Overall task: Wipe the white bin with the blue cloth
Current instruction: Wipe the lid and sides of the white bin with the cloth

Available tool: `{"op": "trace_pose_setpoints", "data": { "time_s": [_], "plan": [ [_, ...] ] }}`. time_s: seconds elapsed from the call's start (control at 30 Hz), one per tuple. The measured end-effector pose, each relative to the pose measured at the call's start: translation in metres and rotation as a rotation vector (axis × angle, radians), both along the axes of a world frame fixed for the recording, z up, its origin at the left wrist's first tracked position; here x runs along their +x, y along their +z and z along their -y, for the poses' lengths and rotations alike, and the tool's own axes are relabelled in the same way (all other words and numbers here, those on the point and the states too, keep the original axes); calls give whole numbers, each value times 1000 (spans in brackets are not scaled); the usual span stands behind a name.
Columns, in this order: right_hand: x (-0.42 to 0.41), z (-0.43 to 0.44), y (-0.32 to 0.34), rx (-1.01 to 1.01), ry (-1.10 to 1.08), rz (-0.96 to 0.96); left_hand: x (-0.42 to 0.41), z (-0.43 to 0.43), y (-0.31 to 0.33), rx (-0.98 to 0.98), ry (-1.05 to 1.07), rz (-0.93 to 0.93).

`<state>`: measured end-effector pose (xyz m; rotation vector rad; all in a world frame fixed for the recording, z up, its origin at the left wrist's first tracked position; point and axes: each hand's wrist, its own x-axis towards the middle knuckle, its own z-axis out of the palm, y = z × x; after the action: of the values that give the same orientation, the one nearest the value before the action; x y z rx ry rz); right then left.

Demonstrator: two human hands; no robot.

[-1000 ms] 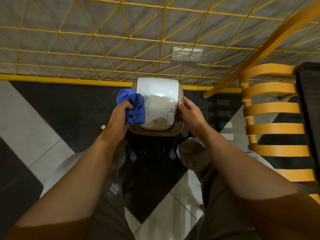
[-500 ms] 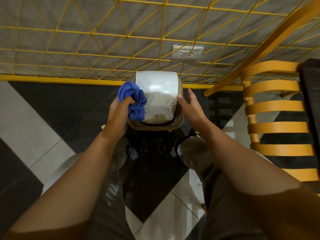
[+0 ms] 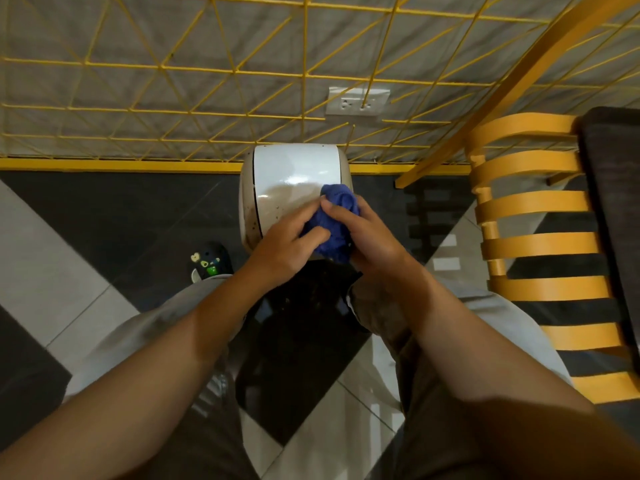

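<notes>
Both hands met on the blue cloth [image 3: 334, 225] above the near-right part of the white bin [image 3: 294, 174]. Progress was judged as early to partial: the lid's far half, toward 12 o'clock, showed a glossy, clean-looking surface, while small dark specks remained along the lid's near-left band and on the bin's left wall, toward 9 o'clock. Whether the cloth was pressed to the lid or held just above it could not be determined, so no stroke could be confirmed. Remaining work was judged to include the speckled left band, the side walls and the near edge hidden beneath the hands.

The left hand [image 3: 289, 242] lay at 8 o'clock of the cloth, its fingers curled and its thumb pressed into the fabric. The right hand [image 3: 367, 233] lay at 4 o'clock, its fingers [image 3: 337, 214] wrapped over the top of the bundle. The cloth was bunched into a ball between the two hands, with a free lobe protruding toward 12 o'clock beyond the fingertips. Both hands were closed on the cloth.

The bin stood on the floor against the yellow wire grid [image 3: 207, 98], with the slatted chair [image 3: 540, 220] at 3 o'clock, well apart.
</notes>
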<state>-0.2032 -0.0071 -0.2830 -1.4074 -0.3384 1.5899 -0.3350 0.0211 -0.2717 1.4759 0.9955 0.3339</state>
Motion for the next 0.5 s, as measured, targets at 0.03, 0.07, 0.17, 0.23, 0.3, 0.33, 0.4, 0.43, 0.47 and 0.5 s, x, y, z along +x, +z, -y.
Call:
{"op": "trace_pose_setpoints", "data": {
  "time_s": [0.03,0.07,0.17,0.23,0.3,0.33,0.4,0.43,0.47,0.5],
  "plan": [
    [6,2,-1,-11,-27,36,-1,-4,-1,20,-35,-39],
    [12,3,-1,-26,-57,104,0,-10,-1,100,-50,-95],
    [28,0,-2,-58,-62,480,5,-38,-3,464,-67,-324],
    [37,-4,-3,-9,16,767,14,-57,-1,619,-114,-491],
    [42,-9,-5,108,141,1015,22,-73,-2,698,-198,-607],
    [43,-11,-8,183,201,1125,26,-80,-4,724,-261,-655],
    [45,-14,-18,300,325,1280,30,-89,-7,748,-409,-766],
    [46,-14,-21,308,386,1310,31,-92,-10,750,-472,-815],
    [48,-14,-24,298,438,1321,32,-94,-12,755,-518,-848],
    [50,-12,-26,292,473,1325,31,-96,-14,758,-547,-864]
  ]
}}
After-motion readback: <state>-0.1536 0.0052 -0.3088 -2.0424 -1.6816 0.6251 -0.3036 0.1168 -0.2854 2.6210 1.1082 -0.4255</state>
